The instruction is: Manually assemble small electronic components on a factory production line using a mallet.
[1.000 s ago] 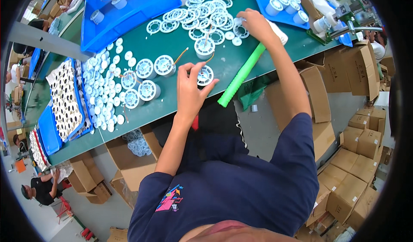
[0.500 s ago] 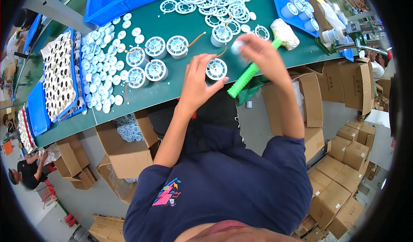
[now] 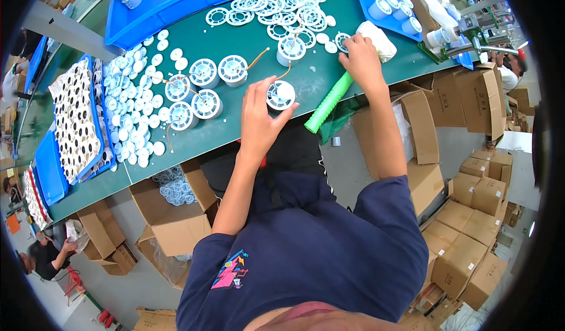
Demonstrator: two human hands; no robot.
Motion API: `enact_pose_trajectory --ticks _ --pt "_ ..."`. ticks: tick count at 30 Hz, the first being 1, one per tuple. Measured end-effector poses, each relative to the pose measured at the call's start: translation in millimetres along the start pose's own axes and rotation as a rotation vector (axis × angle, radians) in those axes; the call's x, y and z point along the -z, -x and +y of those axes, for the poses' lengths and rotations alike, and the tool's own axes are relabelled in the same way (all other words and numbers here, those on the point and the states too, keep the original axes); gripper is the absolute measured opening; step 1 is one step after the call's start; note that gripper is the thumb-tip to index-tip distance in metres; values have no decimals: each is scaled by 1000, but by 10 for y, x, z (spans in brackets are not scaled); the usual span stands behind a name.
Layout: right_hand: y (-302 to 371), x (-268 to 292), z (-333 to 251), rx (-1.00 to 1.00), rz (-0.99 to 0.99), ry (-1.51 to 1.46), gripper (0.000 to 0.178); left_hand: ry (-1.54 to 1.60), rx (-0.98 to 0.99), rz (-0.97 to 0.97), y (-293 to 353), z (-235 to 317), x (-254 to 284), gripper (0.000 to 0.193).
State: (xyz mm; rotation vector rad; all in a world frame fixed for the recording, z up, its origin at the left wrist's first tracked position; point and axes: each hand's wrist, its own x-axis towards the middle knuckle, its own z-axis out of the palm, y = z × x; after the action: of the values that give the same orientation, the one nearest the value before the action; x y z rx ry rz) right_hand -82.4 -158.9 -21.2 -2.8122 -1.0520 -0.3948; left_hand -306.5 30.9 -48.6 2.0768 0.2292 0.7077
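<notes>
My left hand point(image 3: 261, 116) curls its fingers and thumb around the sides of a white round housing point(image 3: 275, 102) with a spoked top, standing on the green table. A small white cap point(image 3: 285, 90) sits on the middle of that top. To its right, my right hand point(image 3: 363, 63) is closed around a mallet's green ribbed handle point(image 3: 329, 104), close to the head. The mallet head point(image 3: 379, 41) is wrapped in whitish material; the mallet lies on the table. Just beyond the left hand stands another white housing point(image 3: 291, 49) with an orange-brown wire.
Several wired housings point(image 3: 206, 104) stand left of my hands, beside a spread of white caps point(image 3: 132, 95). Flat white rings point(image 3: 288, 7) lie at the back. Blue trays point(image 3: 176, 7) line the far side. A metal clamp device point(image 3: 471, 33) stands right. Open cartons point(image 3: 170, 213) sit below the table edge.
My right hand has moved from holding a white cap to the mallet handle. A cap now sits on the housing in my left hand. The whole view has shifted slightly.
</notes>
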Motion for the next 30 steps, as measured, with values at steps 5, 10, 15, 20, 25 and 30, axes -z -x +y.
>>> enact_pose_trajectory --ticks 5,10,15,20,25,30 --pt "-61 -125 -3 47 64 132 18 69 -55 28 -2 4 25 67" --pt "38 242 -139 -398 170 -588 18 58 -67 33 -2 -26 47 66" --pt "156 424 -295 82 -274 -802 20 34 -57 49 4 3 30 63" --pt "221 325 -494 278 -130 -629 37 19 -80 75 -6 -16 5 63" --pt "477 470 -713 95 -202 -264 57 16 -68 49 14 6 34 67" --pt "601 325 -757 98 -127 -292 52 13 -14 2 19 24 40 73"
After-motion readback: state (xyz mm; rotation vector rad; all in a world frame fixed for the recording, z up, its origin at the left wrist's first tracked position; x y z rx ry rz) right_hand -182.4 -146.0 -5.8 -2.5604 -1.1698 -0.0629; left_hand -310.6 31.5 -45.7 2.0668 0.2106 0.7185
